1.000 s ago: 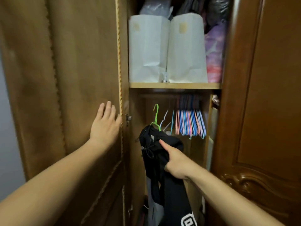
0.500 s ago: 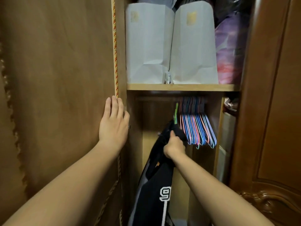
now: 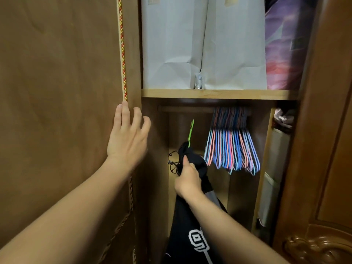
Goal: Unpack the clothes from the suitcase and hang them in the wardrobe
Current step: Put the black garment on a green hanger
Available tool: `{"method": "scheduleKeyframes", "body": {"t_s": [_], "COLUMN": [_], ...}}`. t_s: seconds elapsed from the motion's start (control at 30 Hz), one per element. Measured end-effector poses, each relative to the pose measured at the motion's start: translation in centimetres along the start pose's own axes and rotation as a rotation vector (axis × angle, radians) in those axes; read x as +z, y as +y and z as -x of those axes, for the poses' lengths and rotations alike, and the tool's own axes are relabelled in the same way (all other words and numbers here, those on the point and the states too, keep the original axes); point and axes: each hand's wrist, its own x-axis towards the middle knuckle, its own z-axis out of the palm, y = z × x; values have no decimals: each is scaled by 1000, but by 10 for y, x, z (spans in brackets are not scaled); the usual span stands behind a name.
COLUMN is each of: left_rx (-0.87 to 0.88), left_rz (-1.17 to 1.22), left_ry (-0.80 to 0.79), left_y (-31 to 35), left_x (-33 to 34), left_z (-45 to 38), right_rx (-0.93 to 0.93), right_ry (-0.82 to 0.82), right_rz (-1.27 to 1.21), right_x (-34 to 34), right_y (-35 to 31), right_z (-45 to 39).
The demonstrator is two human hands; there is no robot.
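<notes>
Left hand (image 3: 128, 139), centre-left of the frame: fingers spread, flat against the wardrobe door (image 3: 61, 111) edge. Right hand (image 3: 187, 181), lower centre: gripping a black garment (image 3: 187, 231) on a green hanger (image 3: 191, 133), hook apparently below the rail (image 3: 187, 109). Coloured hangers (image 3: 231, 147) hang right of it, under the shelf (image 3: 219, 94).

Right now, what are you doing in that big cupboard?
A person is hanging clothes in the wardrobe. The right hand grips a black garment on a green hanger and lifts it toward the rail, with the hook not yet on it. The left hand rests flat on the open wardrobe door. A bunch of empty coloured hangers already hangs on the rail to the right.
</notes>
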Motion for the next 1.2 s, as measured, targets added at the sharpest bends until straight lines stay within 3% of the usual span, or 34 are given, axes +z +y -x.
{"method": "scheduleKeyframes", "body": {"t_s": [0.27, 0.63, 1.0, 1.2], "left_rx": [34, 25, 21, 21], "left_rz": [-3, -14, -52, -28], "left_ry": [-29, -47, -36, -23], "left_y": [0, 0, 2, 1], "left_x": [-3, -2, -3, -2], "left_z": [4, 0, 2, 3], "right_rx": [-24, -155, 29, -48], "right_ry": [125, 32, 102, 139], "right_rz": [-110, 16, -542, -460], "right_x": [-15, -1, 92, 64], "right_y": [-44, -36, -27, -41], "right_z": [-57, -114, -48, -83]}}
